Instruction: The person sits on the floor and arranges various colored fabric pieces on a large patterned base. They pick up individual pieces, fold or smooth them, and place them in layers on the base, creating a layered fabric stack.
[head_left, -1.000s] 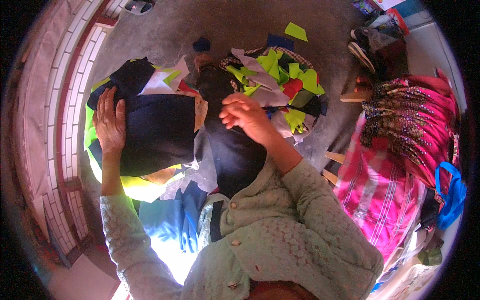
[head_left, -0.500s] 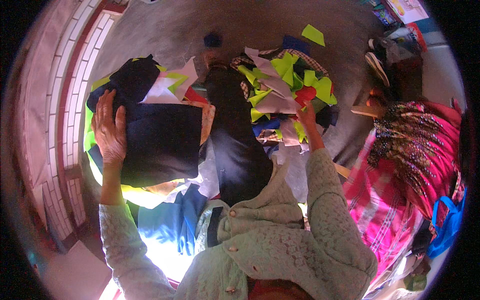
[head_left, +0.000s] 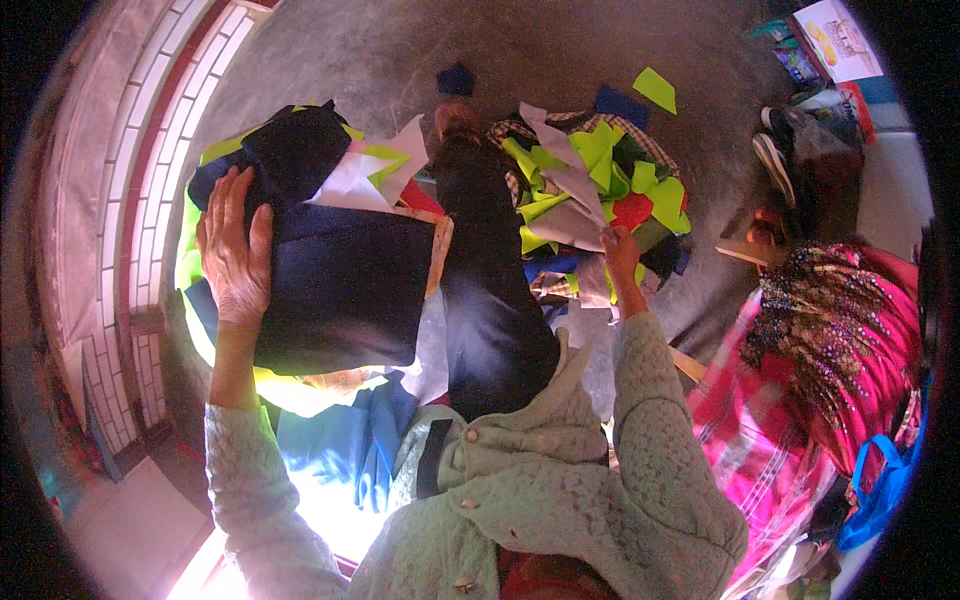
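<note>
Currently, in the head view, resting the left hand (head_left: 237, 262) open and flat along the left edge of the navy cloth (head_left: 345, 290), gripping nothing with it. Having that cloth lying over lime fabric (head_left: 197, 325), to the left of the dark trouser leg (head_left: 492, 290). Holding the right hand (head_left: 624, 265) right of that leg, bending its fingers at the lower edge of the red scrap (head_left: 632, 210), being unable to tell pinching from mere touching in that grip. Seeing lime scraps (head_left: 597, 155) and a grey strip (head_left: 582, 190) lying around the red one, heaped on the floor (head_left: 350, 60).
</note>
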